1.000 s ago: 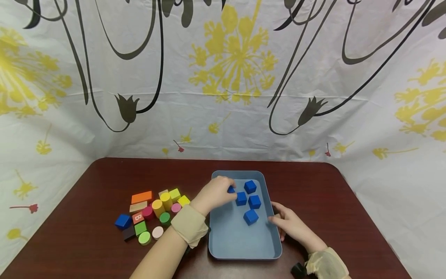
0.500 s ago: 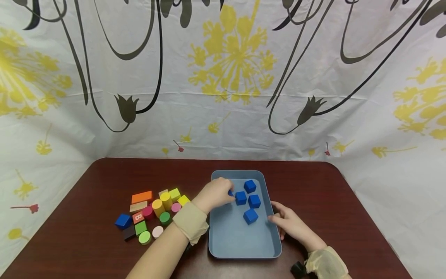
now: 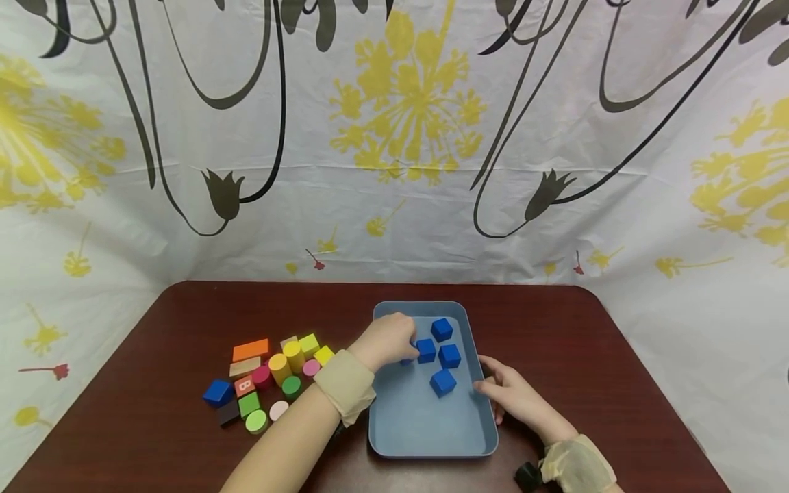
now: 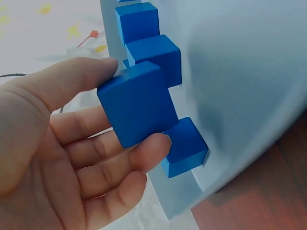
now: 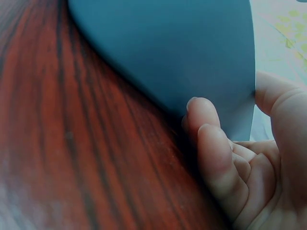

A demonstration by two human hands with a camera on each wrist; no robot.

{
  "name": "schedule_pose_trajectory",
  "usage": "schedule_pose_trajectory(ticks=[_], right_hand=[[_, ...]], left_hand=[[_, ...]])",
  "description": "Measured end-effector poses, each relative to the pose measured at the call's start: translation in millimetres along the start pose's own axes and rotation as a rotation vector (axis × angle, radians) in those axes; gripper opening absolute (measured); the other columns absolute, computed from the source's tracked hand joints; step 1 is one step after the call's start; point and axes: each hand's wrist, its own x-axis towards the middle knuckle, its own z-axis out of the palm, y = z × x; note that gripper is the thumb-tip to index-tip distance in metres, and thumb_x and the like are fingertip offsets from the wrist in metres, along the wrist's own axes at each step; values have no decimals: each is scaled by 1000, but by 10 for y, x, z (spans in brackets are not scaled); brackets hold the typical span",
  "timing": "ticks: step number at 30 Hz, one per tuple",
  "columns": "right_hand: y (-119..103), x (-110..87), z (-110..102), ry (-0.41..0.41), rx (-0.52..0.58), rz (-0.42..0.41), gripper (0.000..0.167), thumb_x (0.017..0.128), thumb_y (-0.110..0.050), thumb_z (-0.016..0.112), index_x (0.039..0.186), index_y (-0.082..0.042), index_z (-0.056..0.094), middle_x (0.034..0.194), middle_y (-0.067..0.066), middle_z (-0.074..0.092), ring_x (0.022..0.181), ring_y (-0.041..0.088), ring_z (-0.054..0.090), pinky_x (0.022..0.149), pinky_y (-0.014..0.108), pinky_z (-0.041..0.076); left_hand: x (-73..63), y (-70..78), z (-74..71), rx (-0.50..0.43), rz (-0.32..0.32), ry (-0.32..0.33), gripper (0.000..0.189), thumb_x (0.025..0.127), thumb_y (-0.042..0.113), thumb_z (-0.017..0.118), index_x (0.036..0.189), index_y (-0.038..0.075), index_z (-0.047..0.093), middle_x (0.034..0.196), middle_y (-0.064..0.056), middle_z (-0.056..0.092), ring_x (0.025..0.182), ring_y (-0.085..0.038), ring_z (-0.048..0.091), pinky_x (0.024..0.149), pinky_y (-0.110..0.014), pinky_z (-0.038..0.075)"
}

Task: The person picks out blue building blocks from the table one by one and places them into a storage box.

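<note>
My left hand [image 3: 388, 340] is over the left side of the grey-blue tray [image 3: 431, 435]. It pinches a blue cube block [image 4: 138, 105] between thumb and fingers; the head view hides most of that block behind the hand. Just right of it, several other blue blocks [image 3: 443, 383] sit inside the tray. At the tray's right wall, my right hand [image 3: 510, 392] grips the side. In the right wrist view its thumb [image 5: 271, 91] lies at the rim, while the curled fingers [image 5: 213, 148] press against the outer wall.
Left of the tray is a cluster of coloured blocks: an orange block [image 3: 251, 349], yellow cylinders [image 3: 280, 368], a green cube [image 3: 249, 404] and a blue block [image 3: 218, 392] among them. The dark wooden table [image 3: 585, 356] ends at a patterned cloth [image 3: 394, 226] behind.
My left hand has shifted slightly, and the blue block in its fingers has come nearer to me along the tray's left side. My right hand stays on the tray's wall.
</note>
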Motion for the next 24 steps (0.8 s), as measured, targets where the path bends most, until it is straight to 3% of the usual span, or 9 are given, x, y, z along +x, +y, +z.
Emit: schedule_pose_trajectory(ticks=[6,12,18,24], right_hand=[[-11,-2,1,1,-9,-7,65,96,-14,57,148,8,22,72,15,66,39,17,52,41,39,49],[-12,-5,-3,-4,-2,2,66,97,-14,57,148,7,22,69,15,65,39,17,51,41,39,50],[3,-1,-7,-5,5,5,65,97,-14,56,148,8,21,68,15,63,39,17,51,41,39,50],[12,7,-5,-3,16,6,65,97,-14,55,148,8,21,71,15,65,39,17,51,41,39,50]], left_hand=[[63,31,18,54,-13,-9,32,80,19,78,59,13,56,53,2,42,49,-11,45,48,-23,38],[121,59,43,106,-49,-38,17,77,16,81,77,9,65,62,1,51,55,-13,49,52,-26,43],[152,77,69,144,-70,-32,21,75,16,82,90,8,71,70,1,56,59,-13,50,54,-26,45],[158,92,95,152,-92,-33,19,75,16,82,88,8,70,69,1,55,58,-13,51,52,-26,43]])
